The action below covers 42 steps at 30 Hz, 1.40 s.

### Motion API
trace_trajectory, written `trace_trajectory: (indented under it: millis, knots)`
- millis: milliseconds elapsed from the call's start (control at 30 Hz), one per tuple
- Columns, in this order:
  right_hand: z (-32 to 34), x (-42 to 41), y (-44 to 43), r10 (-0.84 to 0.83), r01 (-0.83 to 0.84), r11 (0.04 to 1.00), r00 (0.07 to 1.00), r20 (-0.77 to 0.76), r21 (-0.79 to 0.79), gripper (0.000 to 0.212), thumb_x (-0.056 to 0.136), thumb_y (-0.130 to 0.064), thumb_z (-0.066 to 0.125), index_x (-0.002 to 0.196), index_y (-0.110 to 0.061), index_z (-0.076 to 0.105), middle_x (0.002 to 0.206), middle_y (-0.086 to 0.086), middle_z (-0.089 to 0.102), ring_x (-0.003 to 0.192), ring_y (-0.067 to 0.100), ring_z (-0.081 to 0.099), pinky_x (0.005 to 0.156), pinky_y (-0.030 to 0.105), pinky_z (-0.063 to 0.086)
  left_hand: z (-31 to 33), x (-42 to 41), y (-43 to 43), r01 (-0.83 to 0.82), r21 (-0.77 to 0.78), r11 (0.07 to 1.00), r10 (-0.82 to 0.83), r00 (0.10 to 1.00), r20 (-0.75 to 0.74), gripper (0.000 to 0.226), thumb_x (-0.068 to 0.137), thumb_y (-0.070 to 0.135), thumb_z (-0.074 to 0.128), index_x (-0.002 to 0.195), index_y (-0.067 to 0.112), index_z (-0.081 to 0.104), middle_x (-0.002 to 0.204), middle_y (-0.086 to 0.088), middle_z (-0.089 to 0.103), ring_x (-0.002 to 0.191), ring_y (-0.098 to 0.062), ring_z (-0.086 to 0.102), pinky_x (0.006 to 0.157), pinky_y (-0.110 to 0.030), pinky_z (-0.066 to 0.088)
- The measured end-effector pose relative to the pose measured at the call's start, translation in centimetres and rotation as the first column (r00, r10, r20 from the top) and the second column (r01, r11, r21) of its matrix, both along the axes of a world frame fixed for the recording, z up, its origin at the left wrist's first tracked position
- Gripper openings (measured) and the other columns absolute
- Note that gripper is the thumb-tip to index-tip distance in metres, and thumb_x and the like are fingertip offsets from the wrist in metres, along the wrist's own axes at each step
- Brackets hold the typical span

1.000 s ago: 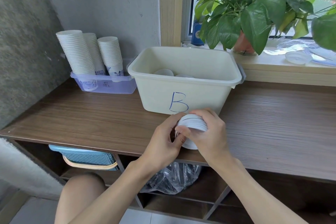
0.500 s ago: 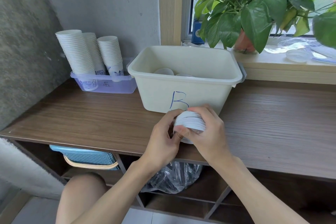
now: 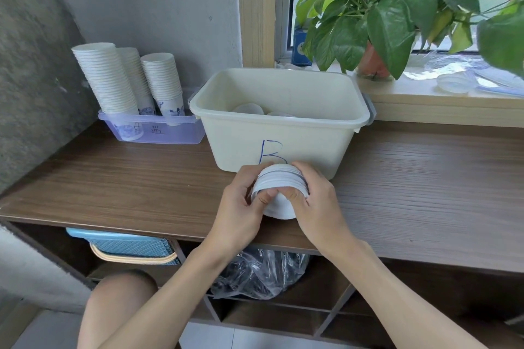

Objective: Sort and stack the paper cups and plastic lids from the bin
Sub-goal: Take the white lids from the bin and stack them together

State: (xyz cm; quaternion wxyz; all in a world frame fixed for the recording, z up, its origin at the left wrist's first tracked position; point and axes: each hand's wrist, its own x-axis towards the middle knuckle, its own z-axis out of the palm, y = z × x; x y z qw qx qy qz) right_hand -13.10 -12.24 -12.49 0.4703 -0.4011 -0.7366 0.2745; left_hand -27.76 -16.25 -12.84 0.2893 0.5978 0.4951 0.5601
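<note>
Cups, nested stack (image 3: 279,183), held on its side just in front of bin (image 3: 279,125) marked B, above wooden counter (image 3: 411,178). Left hand (image 3: 241,207) and right hand (image 3: 314,201) both closed around it, thumbs pressing near the rims. Step looks like squaring up the nest. Bin holds a few more white pieces, kind unclear. Sorted cup stacks (image 3: 127,82) stand in clear tray (image 3: 158,130), far left. Next: carry stack leftward, upright it, keep rims aligned.

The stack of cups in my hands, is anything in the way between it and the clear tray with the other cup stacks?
Nothing visible: bare tabletop lies between the held cups and the tray.
</note>
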Motion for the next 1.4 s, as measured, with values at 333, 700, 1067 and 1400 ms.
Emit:
trace_trajectory:
  millis: [333,700,1067,1400]
  knots:
    - [0.2,-0.1,-0.1,0.105,-0.127,0.983,0.982,-0.158,-0.134,0.031,0.087,-0.034,0.062,0.116,-0.021,0.06,0.108,-0.012,0.068,0.101,0.0,0.062,0.084,0.011,0.043,0.0,0.4,0.2,-0.108,-0.056,0.993,0.111,0.992,0.063,0.026,0.089,0.027,0.063,0.112,0.017,0.06,0.096,0.01,0.07,0.086,0.006,0.064,0.077,-0.01,0.046]
    - [0.0,0.5,0.3,-0.007,-0.011,0.991,0.991,-0.134,-0.136,0.015,0.088,-0.015,0.068,0.099,-0.02,0.061,0.09,-0.013,0.066,0.083,-0.002,0.06,0.073,0.01,0.043,0.4,0.9,0.6,-0.029,-0.022,0.999,0.027,0.997,-0.071,0.033,0.096,0.021,0.054,0.129,0.021,0.055,0.122,0.013,0.064,0.113,0.008,0.057,0.094,-0.008,0.041]
    - [0.7,-0.1,-0.4,0.11,-0.13,0.986,0.978,-0.178,-0.106,0.022,0.088,-0.026,0.06,0.11,-0.029,0.063,0.107,-0.011,0.069,0.102,0.002,0.062,0.088,0.014,0.044,0.6,1.2,0.5,-0.05,-0.012,0.999,0.051,0.995,0.084,0.022,0.087,0.038,0.06,0.108,0.038,0.064,0.104,0.018,0.074,0.102,-0.005,0.067,0.088,-0.02,0.05]
    - [0.3,-0.4,-0.1,-0.011,0.003,0.997,0.994,-0.112,-0.076,0.015,0.082,-0.022,0.062,0.097,-0.026,0.063,0.089,-0.018,0.065,0.083,-0.005,0.058,0.073,0.007,0.04,0.7,1.8,0.6,-0.088,-0.023,0.996,0.088,0.996,0.033,0.035,0.092,-0.007,0.055,0.1,0.026,0.062,0.092,0.012,0.07,0.086,0.006,0.063,0.075,-0.008,0.044]
